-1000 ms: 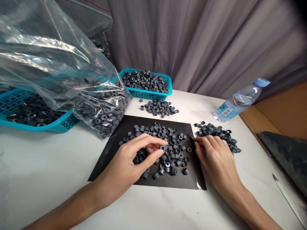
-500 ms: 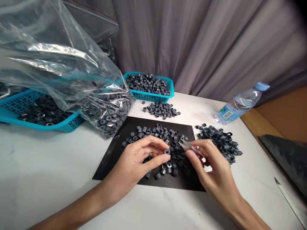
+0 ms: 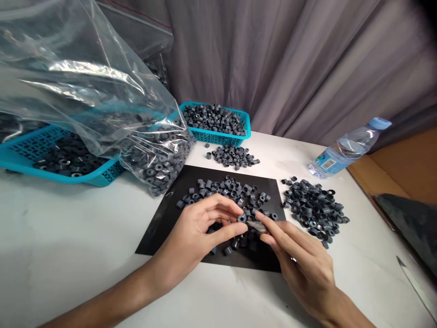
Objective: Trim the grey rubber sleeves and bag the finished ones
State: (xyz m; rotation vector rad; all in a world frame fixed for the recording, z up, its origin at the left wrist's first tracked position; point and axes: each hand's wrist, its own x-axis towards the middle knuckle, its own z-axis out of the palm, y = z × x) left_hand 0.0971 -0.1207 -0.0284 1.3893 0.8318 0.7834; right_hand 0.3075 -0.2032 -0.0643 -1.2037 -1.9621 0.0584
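Observation:
My left hand (image 3: pixel 205 228) is closed in a pinch on a small grey plastic ring (image 3: pixel 242 218), its hole facing me, above a black mat (image 3: pixel 160 228). Beside it, my right hand (image 3: pixel 300 255) grips a small pointed metal blade (image 3: pixel 257 226) between thumb and fingers. The blade's tip is right at the ring; whether it touches, I cannot tell. Most of the blade's handle is hidden in the hand. Under both hands, loose grey rings (image 3: pixel 228 184) lie scattered over the mat.
A pile of grey pieces (image 3: pixel 312 207) lies right of the mat, a smaller pile (image 3: pixel 234 156) behind it. Blue baskets (image 3: pixel 218 136) and a clear plastic bag (image 3: pixel 160 164) hold more. A water bottle (image 3: pixel 344 150), cardboard box (image 3: pixel 392 182) and knife-like strip (image 3: pixel 414 284) are at right.
My right hand has come left from the right-hand pile, bringing the blade up to the ring. The left hand keeps its pinch on the ring. The view has shifted slightly.

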